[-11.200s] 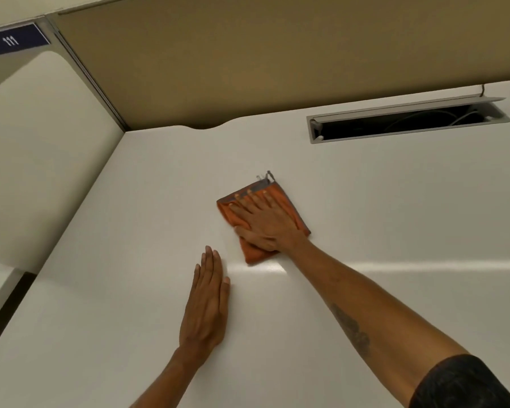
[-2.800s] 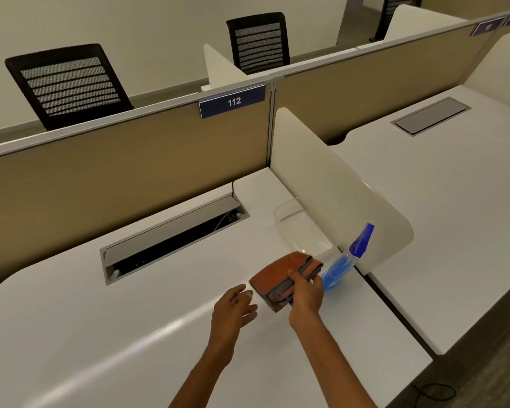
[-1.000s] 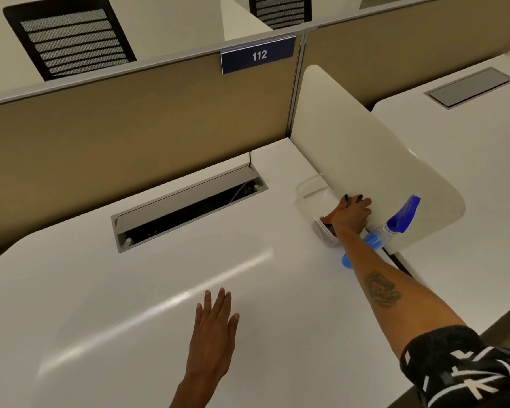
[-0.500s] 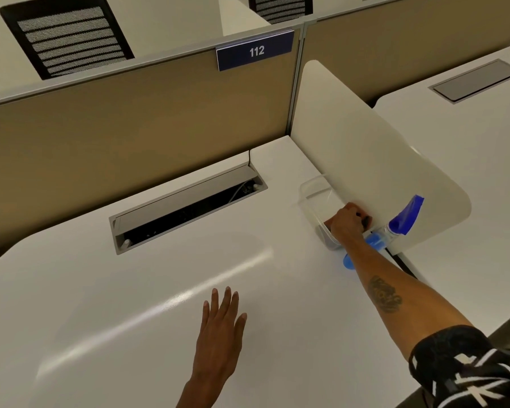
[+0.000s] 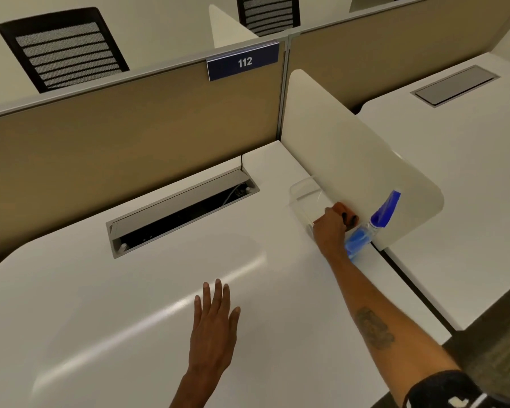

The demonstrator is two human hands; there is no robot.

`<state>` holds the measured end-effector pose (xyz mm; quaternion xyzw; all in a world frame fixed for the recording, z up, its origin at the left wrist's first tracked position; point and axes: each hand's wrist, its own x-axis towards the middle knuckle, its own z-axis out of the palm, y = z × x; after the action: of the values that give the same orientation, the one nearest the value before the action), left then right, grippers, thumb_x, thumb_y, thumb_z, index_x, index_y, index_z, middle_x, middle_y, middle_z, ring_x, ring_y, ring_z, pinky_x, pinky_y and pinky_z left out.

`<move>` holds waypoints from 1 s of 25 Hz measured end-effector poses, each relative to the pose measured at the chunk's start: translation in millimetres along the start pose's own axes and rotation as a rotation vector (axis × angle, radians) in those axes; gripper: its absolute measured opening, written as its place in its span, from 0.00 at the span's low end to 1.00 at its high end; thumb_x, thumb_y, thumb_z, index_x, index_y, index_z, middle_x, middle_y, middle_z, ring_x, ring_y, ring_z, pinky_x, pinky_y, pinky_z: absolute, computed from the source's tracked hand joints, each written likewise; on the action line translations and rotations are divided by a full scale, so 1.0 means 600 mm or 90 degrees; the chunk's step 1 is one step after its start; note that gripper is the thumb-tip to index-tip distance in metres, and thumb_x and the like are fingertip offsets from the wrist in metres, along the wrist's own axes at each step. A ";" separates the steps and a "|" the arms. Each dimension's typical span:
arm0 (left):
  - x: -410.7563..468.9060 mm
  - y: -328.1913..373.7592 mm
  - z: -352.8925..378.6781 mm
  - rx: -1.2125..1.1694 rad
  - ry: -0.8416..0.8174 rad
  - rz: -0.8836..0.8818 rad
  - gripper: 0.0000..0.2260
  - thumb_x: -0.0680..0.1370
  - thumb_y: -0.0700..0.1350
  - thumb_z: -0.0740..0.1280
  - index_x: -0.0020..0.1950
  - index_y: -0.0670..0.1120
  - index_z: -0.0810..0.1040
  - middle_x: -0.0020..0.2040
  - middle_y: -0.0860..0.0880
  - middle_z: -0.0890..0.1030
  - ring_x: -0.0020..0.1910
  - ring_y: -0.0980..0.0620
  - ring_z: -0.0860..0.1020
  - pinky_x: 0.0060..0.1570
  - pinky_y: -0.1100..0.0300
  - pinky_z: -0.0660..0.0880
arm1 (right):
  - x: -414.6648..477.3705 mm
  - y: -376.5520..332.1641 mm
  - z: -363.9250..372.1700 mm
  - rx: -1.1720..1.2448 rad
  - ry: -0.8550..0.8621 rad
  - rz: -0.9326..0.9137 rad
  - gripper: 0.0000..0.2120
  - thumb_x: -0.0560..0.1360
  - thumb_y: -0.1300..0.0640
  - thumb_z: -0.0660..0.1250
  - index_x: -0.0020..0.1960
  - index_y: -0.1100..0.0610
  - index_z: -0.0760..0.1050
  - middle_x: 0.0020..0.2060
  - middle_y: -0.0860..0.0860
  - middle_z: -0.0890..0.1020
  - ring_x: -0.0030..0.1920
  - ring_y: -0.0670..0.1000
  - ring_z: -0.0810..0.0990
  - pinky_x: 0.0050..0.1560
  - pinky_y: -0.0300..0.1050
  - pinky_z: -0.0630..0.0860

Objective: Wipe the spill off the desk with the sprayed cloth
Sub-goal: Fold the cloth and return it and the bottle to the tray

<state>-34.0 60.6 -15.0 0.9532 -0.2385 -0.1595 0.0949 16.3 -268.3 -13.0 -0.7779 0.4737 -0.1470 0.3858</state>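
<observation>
The orange cloth (image 5: pixel 340 207) is bunched in a clear plastic tray (image 5: pixel 302 188) at the right side of the white desk (image 5: pixel 130 304), against the side divider. My right hand (image 5: pixel 330 229) reaches into the tray's near end and is closed on the cloth; only a small orange and dark bit shows past my fingers. My left hand (image 5: pixel 215 322) lies flat and open on the desk near the front, holding nothing. A blue spray bottle (image 5: pixel 374 223) stands just right of my right hand. No spill shows on the desk surface.
A white side divider (image 5: pixel 351 154) rises right behind the tray and bottle. An open cable slot (image 5: pixel 183 213) is cut into the desk at the back. A tan partition with a "112" sign (image 5: pixel 243 61) closes the far edge. Another desk lies to the right.
My right hand has closed tighter over the cloth in the tray, where a second ago its fingers were spread. My left hand has slid slightly forward on the desk.
</observation>
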 end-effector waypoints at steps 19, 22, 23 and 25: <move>-0.090 -0.003 -0.024 -0.016 0.024 -0.011 0.39 0.76 0.67 0.29 0.81 0.46 0.44 0.81 0.50 0.40 0.77 0.50 0.31 0.78 0.52 0.34 | -0.074 0.046 -0.181 0.214 0.015 -0.009 0.31 0.75 0.60 0.73 0.74 0.58 0.64 0.69 0.57 0.75 0.67 0.58 0.75 0.65 0.51 0.74; -0.092 0.006 -0.028 -0.039 0.027 -0.022 0.39 0.76 0.67 0.30 0.81 0.46 0.45 0.82 0.50 0.41 0.76 0.50 0.31 0.75 0.57 0.29 | -0.062 0.049 -0.177 0.198 0.021 -0.004 0.24 0.76 0.60 0.71 0.69 0.61 0.68 0.63 0.60 0.79 0.63 0.60 0.78 0.57 0.46 0.74; -0.091 0.007 -0.026 -0.044 0.033 -0.020 0.46 0.70 0.69 0.23 0.81 0.46 0.45 0.81 0.51 0.41 0.77 0.50 0.31 0.72 0.60 0.26 | -0.060 0.050 -0.176 0.190 0.027 -0.006 0.23 0.76 0.60 0.71 0.68 0.62 0.69 0.62 0.60 0.80 0.62 0.60 0.79 0.56 0.46 0.74; -0.086 0.006 -0.023 -0.044 0.043 -0.026 0.54 0.63 0.71 0.16 0.81 0.46 0.46 0.80 0.51 0.40 0.77 0.50 0.32 0.68 0.63 0.22 | -0.061 0.048 -0.174 0.164 0.043 -0.016 0.21 0.76 0.60 0.71 0.66 0.63 0.70 0.60 0.61 0.80 0.61 0.61 0.80 0.58 0.50 0.76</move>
<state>-73.6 84.0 12.4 0.9589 -0.2100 -0.1375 0.1324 -82.2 -292.8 39.4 -0.7224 0.4540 -0.2378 0.4643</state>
